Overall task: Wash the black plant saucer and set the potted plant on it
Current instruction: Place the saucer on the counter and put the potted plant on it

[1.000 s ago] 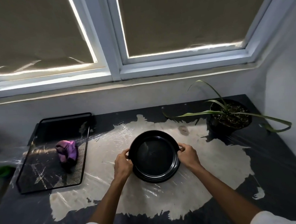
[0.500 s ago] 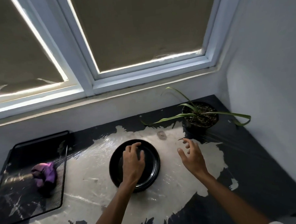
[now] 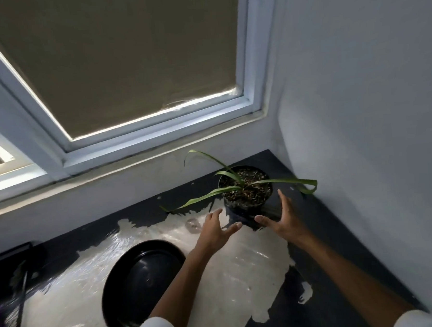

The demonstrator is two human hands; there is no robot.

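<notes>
Black plant saucer (image 3: 143, 272) lies flat on tabletop (image 3: 339, 244), lower left of centre, open side up, untouched; judged ready to receive pot. Potted plant (image 3: 246, 191) upright right of centre, near wall corner. Left hand (image 3: 214, 229), right hand (image 3: 285, 219) spread open, flanking pot base, gripping nothing. Two-sided approach likely keeps soil level and leaves uncrushed.

Glossy black saucer (image 3: 143, 274) on a black desk (image 3: 339, 244) (one big cream blotch); green leaves (image 3: 286, 181), black pot (image 3: 240, 209).

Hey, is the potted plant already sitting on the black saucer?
No, the potted plant stands on the counter in the corner, apart from the black saucer lying nearer the person.
</notes>
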